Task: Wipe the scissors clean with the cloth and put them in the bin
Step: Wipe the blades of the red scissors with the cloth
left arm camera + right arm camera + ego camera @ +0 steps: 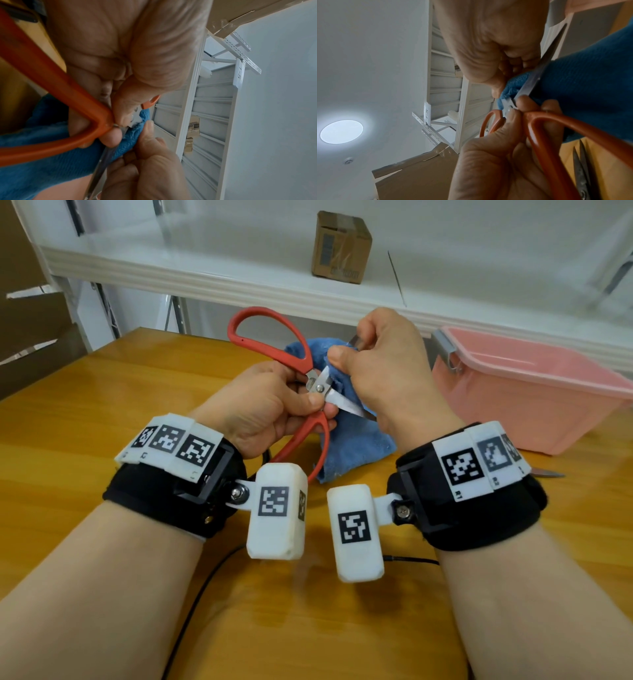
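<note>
Both hands busy: left hand [263,405] grips scissors [318,386] near the pivot, right hand [380,361] pinches cloth [346,446] round one blade. Best wipe pivot-to-tip along the flat, fingers off the edge; bin [520,402] waits near.

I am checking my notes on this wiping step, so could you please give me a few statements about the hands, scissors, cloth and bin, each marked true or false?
1. The left hand grips the red-handled steel scissors near the pivot. True.
2. The scissors are closed. False: the blades are spread apart.
3. The right hand pinches the blue terry cloth round one blade. True.
4. The scissors lie in the pink plastic bin. False: they are held above the yellow wooden table.
5. The bin stands on the person's left. False: it stands on their right.
</note>
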A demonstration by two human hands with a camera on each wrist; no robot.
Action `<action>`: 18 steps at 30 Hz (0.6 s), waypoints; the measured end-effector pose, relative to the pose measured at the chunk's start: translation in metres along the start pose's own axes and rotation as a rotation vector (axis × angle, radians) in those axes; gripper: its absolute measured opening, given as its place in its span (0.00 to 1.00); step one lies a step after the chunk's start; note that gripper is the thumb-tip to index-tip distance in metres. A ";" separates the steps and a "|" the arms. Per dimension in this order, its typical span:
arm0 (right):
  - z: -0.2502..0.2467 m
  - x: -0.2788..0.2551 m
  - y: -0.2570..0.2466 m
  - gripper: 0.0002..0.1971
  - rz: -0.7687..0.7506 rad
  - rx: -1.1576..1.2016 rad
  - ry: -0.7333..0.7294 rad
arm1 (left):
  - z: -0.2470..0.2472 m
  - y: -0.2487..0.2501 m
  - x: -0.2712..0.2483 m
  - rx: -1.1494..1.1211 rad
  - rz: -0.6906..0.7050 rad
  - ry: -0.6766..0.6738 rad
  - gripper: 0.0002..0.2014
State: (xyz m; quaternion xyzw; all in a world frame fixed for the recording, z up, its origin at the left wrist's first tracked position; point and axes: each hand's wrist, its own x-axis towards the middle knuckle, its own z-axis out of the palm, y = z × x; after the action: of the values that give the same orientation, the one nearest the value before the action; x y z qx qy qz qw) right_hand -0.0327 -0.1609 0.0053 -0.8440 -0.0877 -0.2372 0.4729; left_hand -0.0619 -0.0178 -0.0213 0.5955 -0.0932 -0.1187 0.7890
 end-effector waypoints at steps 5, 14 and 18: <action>0.000 -0.001 0.001 0.15 -0.024 -0.021 -0.056 | -0.002 0.001 -0.001 -0.013 -0.002 0.019 0.15; -0.002 -0.002 0.002 0.14 -0.053 -0.083 -0.048 | 0.001 0.000 0.000 0.035 -0.004 -0.004 0.17; -0.002 0.000 0.004 0.13 -0.035 -0.070 -0.008 | 0.003 0.001 0.000 0.031 -0.016 0.001 0.17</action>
State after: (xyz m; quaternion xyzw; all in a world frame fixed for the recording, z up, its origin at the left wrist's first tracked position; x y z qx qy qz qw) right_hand -0.0322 -0.1651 0.0028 -0.8594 -0.0961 -0.2449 0.4385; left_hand -0.0630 -0.0197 -0.0197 0.6084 -0.0901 -0.1232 0.7788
